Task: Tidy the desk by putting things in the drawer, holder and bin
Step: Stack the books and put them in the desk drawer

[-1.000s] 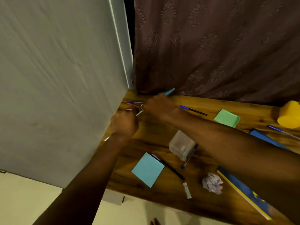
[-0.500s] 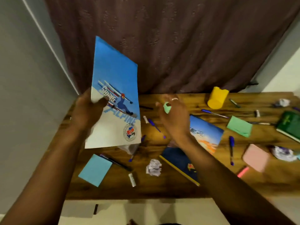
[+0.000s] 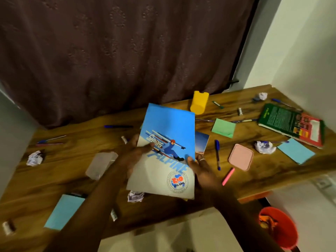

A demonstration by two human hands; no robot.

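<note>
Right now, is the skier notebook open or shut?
Shut: skier notebook shows only its front cover; left hand and right hand grip it.

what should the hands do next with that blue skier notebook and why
Probably lower the blue skier-cover notebook onto the second picture-cover notebook whose corner shows just behind it, to carry both off together. The left hand and right hand grip its side edges above the wooden desk; it suits neither the yellow plastic holder nor the red round bin.

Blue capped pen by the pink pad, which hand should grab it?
Probably right hand: it holds the blue skier-cover notebook beside that blue capped pen; left hand holds the opposite edge.
</note>
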